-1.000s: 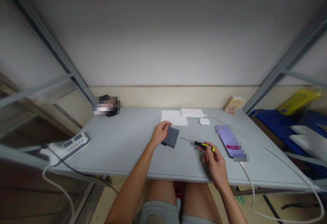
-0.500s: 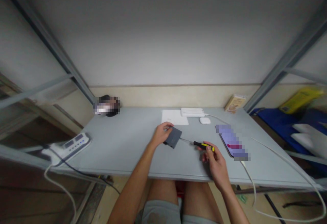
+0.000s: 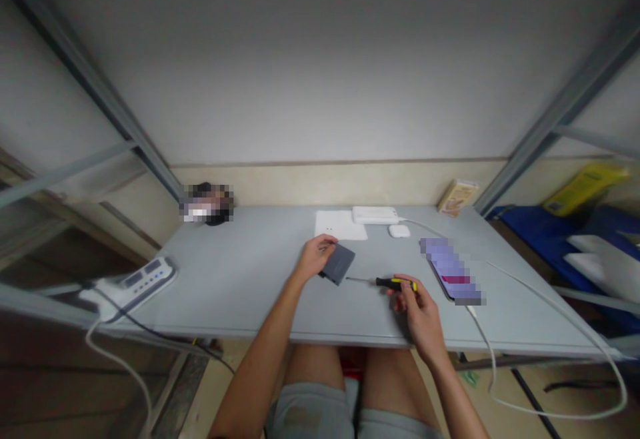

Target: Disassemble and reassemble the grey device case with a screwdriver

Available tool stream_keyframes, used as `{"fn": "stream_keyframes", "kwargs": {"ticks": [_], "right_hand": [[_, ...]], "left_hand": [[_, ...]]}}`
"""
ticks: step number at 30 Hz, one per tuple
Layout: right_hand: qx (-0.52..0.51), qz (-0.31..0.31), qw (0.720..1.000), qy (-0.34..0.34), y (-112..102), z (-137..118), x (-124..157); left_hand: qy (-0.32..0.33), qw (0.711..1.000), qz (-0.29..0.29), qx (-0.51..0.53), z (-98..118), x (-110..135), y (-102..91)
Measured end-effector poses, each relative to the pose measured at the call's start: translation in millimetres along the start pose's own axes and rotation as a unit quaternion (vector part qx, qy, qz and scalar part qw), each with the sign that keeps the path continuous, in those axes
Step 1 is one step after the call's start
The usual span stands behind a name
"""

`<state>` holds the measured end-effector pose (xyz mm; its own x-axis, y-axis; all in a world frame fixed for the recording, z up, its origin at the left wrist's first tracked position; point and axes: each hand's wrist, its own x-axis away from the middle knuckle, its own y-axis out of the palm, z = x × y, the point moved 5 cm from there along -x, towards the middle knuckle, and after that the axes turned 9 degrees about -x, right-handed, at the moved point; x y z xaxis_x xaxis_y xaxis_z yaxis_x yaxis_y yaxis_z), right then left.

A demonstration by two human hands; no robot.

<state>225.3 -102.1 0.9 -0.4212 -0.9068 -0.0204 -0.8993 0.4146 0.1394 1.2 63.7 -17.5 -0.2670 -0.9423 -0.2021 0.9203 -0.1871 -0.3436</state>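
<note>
My left hand (image 3: 317, 256) is closed on the upper left side of a flat, dark grey square case (image 3: 340, 263), which is tilted over the grey desk. Whatever the case contains cannot be made out. In my right hand (image 3: 419, 309) is a screwdriver (image 3: 387, 283) with a black and yellow handle, gripped near the handle's end. Its thin metal shaft points left, and the tip lies close to the lower right edge of the case. From this view I cannot tell whether the tip touches it.
Behind the case lie a white sheet (image 3: 337, 225), a white power bank (image 3: 375, 215) and a small white earbud case (image 3: 399, 231). A phone (image 3: 450, 271) with a cable rests at right, and a small box (image 3: 457, 197) stands behind it. A power strip (image 3: 135, 287) sits at left.
The screwdriver tip has shifted left and slightly down along the lower right edge of the case. The case has turned a little in my left hand. The whole view has moved slightly.
</note>
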Motion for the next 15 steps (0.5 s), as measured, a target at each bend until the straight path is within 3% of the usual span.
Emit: {"fn": "stream_keyframes", "kwargs": {"ticks": [15], "right_hand": [[0.024,-0.063,0.998,0.011,5.6,-5.0,1.3]], "left_hand": [[-0.002,1.000,0.010,-0.014,-0.8,0.0,0.4]]}}
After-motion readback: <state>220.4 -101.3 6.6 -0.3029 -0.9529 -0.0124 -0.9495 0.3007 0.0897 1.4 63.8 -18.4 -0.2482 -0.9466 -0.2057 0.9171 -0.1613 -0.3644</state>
